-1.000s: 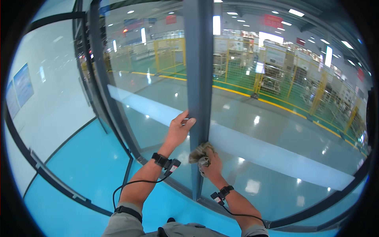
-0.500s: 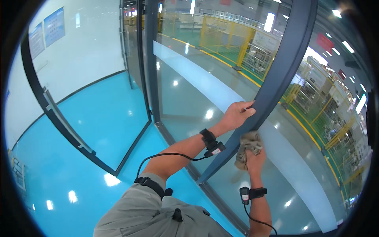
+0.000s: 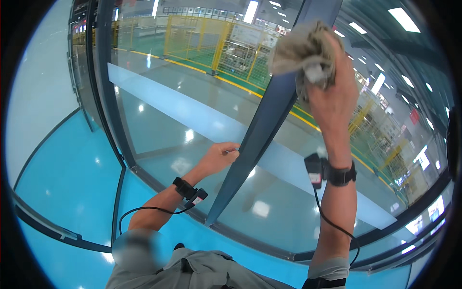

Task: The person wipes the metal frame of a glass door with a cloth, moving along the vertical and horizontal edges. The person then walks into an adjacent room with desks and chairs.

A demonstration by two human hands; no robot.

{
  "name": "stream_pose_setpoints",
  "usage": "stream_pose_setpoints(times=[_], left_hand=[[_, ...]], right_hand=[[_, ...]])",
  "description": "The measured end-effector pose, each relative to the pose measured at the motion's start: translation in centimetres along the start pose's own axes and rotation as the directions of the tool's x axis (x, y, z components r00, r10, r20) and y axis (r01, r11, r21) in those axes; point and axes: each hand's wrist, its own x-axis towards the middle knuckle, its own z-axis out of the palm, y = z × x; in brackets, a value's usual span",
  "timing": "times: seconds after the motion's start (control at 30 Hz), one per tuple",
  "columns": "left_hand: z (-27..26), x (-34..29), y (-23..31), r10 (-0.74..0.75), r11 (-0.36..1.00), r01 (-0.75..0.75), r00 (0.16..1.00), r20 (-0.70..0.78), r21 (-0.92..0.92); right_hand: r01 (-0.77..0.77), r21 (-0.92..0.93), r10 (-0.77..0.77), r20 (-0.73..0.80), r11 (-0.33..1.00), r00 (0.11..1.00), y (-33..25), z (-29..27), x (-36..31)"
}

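My right hand (image 3: 334, 96) is raised high at the right, closed round a crumpled grey-beige cloth (image 3: 308, 55). The cloth is bunched up in front of the upper part of a dark grey upright post (image 3: 262, 115) between two glass panes; whether it touches the post I cannot tell. Lower down, my left hand (image 3: 219, 158) has its fingers curled in and thumb and forefinger together at the post's left edge. What lies inside that pinch is hidden. Both wrists wear black straps with small cabled boxes.
A frosted band (image 3: 192, 113) crosses both glass panes. Beyond the glass stand yellow mesh fences (image 3: 195, 41) and machinery. To the left is a dark-framed glass door with a metal handle (image 3: 48, 222), above a bright blue floor (image 3: 65, 164). A dark sill runs along the glass's foot.
My right hand has gone up along the post with the cloth, from below my left hand to well above it. The view has swung right; my left hand stays at the post's edge.
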Motion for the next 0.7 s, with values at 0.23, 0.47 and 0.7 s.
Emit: stream_pose_setpoints(times=[0.23, 0.47, 0.7], left_hand=[[-1.0, -0.5, -1.5, -0.031, 0.992, 0.035, 0.999, 0.029, -0.119], [-1.0, -0.1, -2.0, -0.034, 0.996, 0.04, 0.996, 0.081, -0.076], [-1.4, -0.5, -4.0, -0.091, 0.996, 0.091, 0.996, 0.024, 0.0]], right_hand=[[0.009, -0.233, 0.071, 0.335, 0.972, 0.939, -2.3, 2.2, -5.2], [-0.131, -0.097, 0.162, 0.644, 0.987, 0.748, -4.0, 2.7, -18.2], [-0.116, -0.069, 0.122, 0.826, 0.991, 0.551, -4.6, 5.1, -30.1]])
